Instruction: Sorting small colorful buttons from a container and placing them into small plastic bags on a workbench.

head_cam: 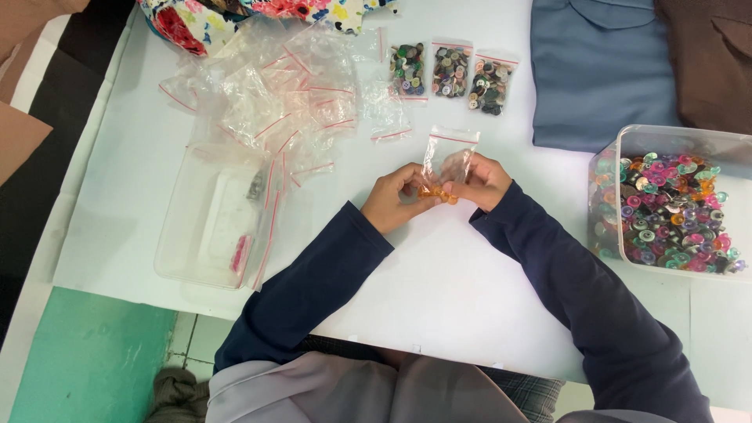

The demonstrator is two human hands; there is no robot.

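Observation:
Over the middle of the white table [439,282], my left hand [390,197] and my right hand [483,182] meet, both in dark blue sleeves. Between them I hold a small clear zip bag [448,151] with a red seal strip, its mouth pointing away from me. A few orange buttons [435,193] sit at the fingertips, at the bag's lower end; whether they are inside the bag I cannot tell.
Three filled bags of mixed buttons [452,73] lie in a row at the back. A heap of empty zip bags [290,98] lies left of them. A clear tub of colourful buttons [674,207] stands right. An empty-looking clear tub [211,227] stands left. Folded blue cloth [599,70] lies back right.

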